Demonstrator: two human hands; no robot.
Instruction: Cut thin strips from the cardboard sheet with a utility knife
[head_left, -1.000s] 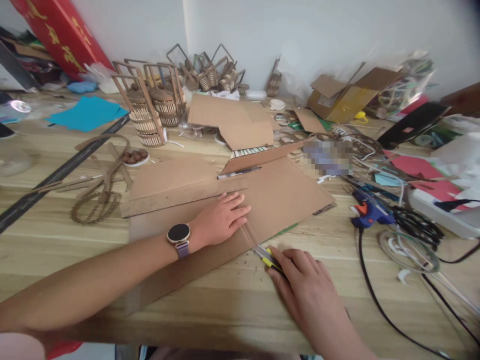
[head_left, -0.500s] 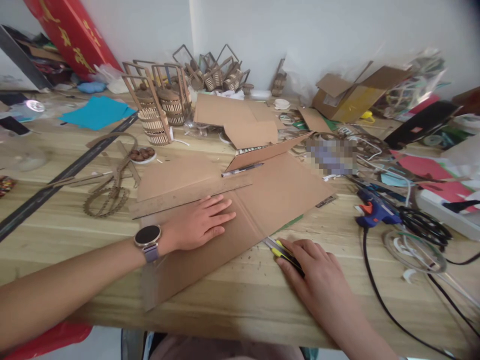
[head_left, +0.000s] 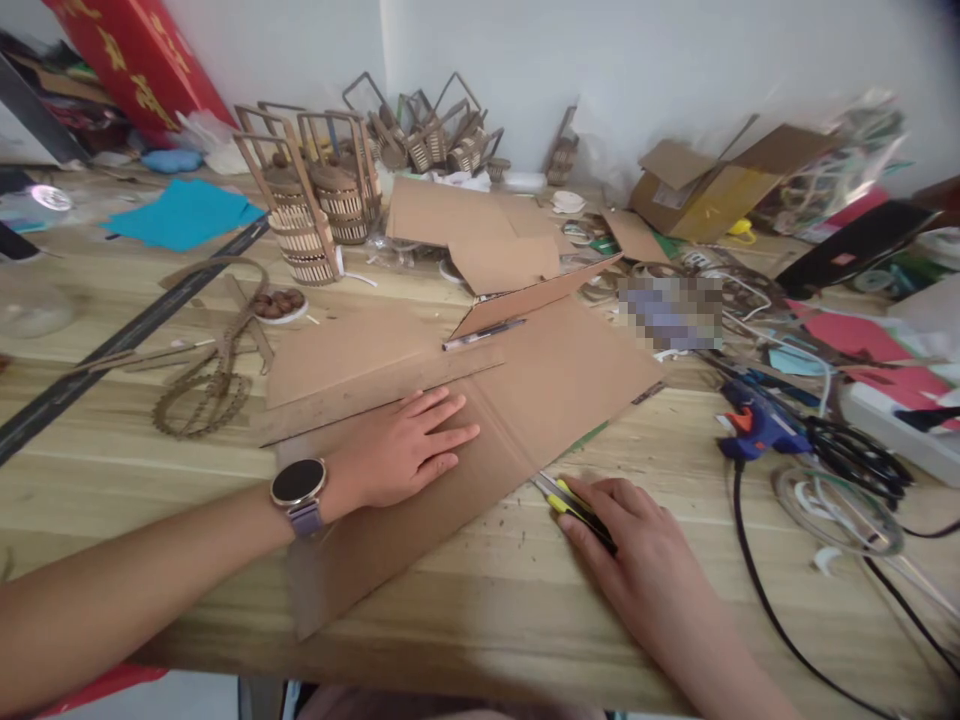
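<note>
My left hand [head_left: 409, 448] lies flat with fingers spread on a large creased sheet of cardboard [head_left: 570, 375]. In my right hand [head_left: 637, 540] is a yellow-and-black utility knife [head_left: 574, 505], its blade out and its tip at the near edge of the cardboard, close to the crease. Whether the blade touches the edge I cannot tell. A long flat strip [head_left: 382, 397] rests across the sheet just beyond my left fingers. Farther back on the cardboard lies a pen [head_left: 484, 334], beside a raised cardboard flap [head_left: 536, 298].
A blue glue gun [head_left: 765, 418] and its black cord lie to the right. Small bamboo baskets [head_left: 300, 235] stand at the back left, near a dish of brown nuts [head_left: 279, 304]. An open carton [head_left: 731, 185] sits at the back right. Blue sheets [head_left: 184, 213] lie at the left.
The view has shifted slightly. My left hand stays flat on the cardboard, and my right hand still holds the knife at nearly the same spot on the edge.
</note>
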